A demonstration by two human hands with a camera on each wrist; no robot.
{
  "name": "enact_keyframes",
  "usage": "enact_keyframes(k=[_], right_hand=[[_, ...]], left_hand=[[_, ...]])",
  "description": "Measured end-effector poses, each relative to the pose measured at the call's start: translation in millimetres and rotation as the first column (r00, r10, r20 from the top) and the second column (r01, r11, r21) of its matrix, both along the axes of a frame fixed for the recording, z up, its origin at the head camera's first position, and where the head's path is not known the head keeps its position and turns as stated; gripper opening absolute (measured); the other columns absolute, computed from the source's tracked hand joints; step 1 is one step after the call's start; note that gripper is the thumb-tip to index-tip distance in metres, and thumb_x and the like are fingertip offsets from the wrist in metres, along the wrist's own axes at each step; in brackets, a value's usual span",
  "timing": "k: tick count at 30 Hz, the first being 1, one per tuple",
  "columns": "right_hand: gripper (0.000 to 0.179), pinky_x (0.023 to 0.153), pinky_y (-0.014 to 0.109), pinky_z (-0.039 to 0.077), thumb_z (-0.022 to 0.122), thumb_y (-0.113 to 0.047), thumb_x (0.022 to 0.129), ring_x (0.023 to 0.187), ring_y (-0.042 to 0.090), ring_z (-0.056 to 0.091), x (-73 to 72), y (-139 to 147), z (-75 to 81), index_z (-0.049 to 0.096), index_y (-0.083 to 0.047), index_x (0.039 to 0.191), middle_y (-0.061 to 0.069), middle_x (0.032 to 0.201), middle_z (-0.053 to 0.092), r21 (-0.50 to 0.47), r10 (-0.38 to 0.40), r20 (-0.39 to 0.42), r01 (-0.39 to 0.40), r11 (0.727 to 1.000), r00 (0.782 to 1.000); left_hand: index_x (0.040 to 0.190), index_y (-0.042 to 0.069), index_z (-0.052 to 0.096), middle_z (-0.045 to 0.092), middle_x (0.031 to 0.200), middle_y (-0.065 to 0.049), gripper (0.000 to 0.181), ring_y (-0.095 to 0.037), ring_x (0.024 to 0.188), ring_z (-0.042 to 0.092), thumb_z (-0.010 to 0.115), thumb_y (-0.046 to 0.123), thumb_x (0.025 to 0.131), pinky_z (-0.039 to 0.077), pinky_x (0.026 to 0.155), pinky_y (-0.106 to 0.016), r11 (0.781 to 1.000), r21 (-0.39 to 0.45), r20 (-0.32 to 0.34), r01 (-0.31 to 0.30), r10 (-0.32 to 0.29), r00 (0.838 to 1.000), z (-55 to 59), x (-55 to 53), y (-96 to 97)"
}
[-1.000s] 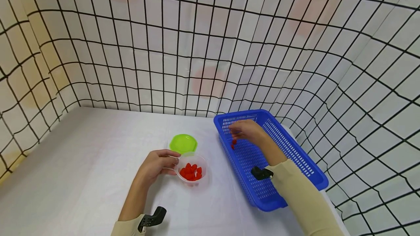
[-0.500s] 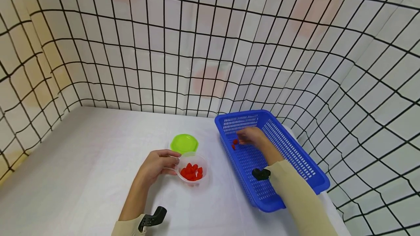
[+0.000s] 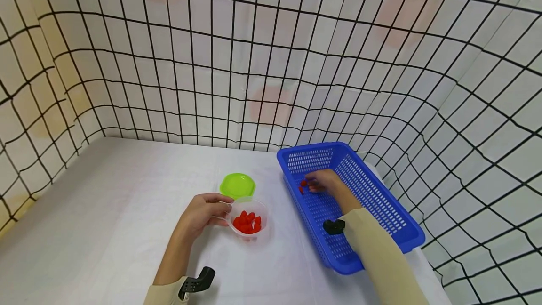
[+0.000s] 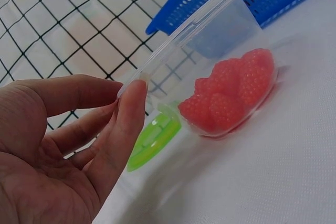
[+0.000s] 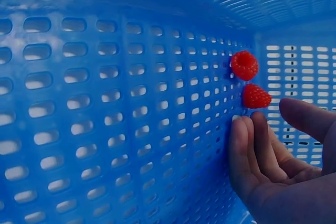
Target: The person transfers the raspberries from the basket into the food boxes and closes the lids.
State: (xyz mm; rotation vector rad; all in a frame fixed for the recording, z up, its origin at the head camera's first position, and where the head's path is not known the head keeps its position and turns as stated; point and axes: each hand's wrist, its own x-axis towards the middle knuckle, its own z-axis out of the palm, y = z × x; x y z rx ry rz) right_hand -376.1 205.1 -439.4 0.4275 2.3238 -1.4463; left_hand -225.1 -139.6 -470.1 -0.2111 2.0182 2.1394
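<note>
With thumb and fingers, my left hand (image 3: pixel 207 213) pinches the rim of a clear plastic tub (image 4: pixel 210 35) standing on the white cloth. Inside the tub lie several red raspberries (image 4: pixel 226 93). My right hand (image 3: pixel 326 181) is down in the blue basket (image 3: pixel 311 232), thumb and fingers apart and nothing between them. Close to its fingertips are two raspberries, one upper (image 5: pixel 245 65) and one lower (image 5: pixel 256 96), both near the basket's side wall in the right wrist view. Whether a fingertip touches the lower berry, I cannot tell.
A bright green lid (image 3: pixel 237 185) lies on the cloth just behind the tub. Black wire mesh (image 3: pixel 237 84) in front of white sheeting closes off the back and both sides. The basket's high perforated walls surround my right hand.
My right hand has gone lower into the basket, slightly right and nearer, and its fingers have opened out. The left hand, tub and berries stay where they were.
</note>
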Motion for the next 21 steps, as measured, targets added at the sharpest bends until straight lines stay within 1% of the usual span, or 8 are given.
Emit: enact_keyframes(k=[5,10,16,21], right_hand=[[0.032,0.078,0.03,0.063,0.065,-0.016,0.099,0.073,0.017,0.068,-0.9,2.0,-2.4,0.062,0.005,0.122,0.016,0.1,0.067,0.001,-0.013,0.005,0.013,1.0,1.0],[0.032,0.079,0.03,0.063,0.067,-0.017,0.097,0.072,0.016,0.068,-1.9,0.8,-4.1,0.062,0.004,0.121,0.015,0.099,0.067,-0.002,-0.004,0.003,0.004,1.0,1.0],[0.032,0.074,0.026,0.063,0.069,-0.018,0.096,0.071,0.015,0.066,-1.9,-1.0,-5.3,0.063,0.004,0.118,0.013,0.097,0.067,0.003,0.001,0.006,-0.001,1.0,1.0],[0.031,0.073,0.026,0.062,0.069,-0.019,0.096,0.073,0.015,0.064,-1.0,-1.7,-6.1,0.064,0.004,0.116,0.013,0.098,0.067,0.019,0.018,-0.001,-0.018,1.0,1.0]], left_hand=[[0.115,-0.007,0.07,0.071,0.095,-0.014,0.027,-0.02,0.071,0.066,0.067,0.008,0.092,0.064,0.066,-0.031,1.0,0.003,-0.001,0.003,-0.003,1.0,0.9,0.5,0.3],[0.115,-0.006,0.07,0.071,0.096,-0.014,0.027,-0.02,0.072,0.066,0.067,0.009,0.092,0.064,0.067,-0.031,1.0,-0.007,0.0,-0.005,0.005,1.0,1.2,0.6,-1.1],[0.115,-0.007,0.07,0.071,0.097,-0.016,0.027,-0.02,0.072,0.066,0.066,0.008,0.092,0.064,0.067,-0.031,1.0,-0.011,-0.008,0.009,-0.01,1.0,0.9,0.7,-1.9],[0.115,-0.007,0.07,0.071,0.095,-0.015,0.027,-0.02,0.073,0.066,0.065,0.008,0.093,0.064,0.067,-0.032,1.0,-0.006,-0.01,0.016,-0.016,1.0,0.3,0.2,-2.1]])
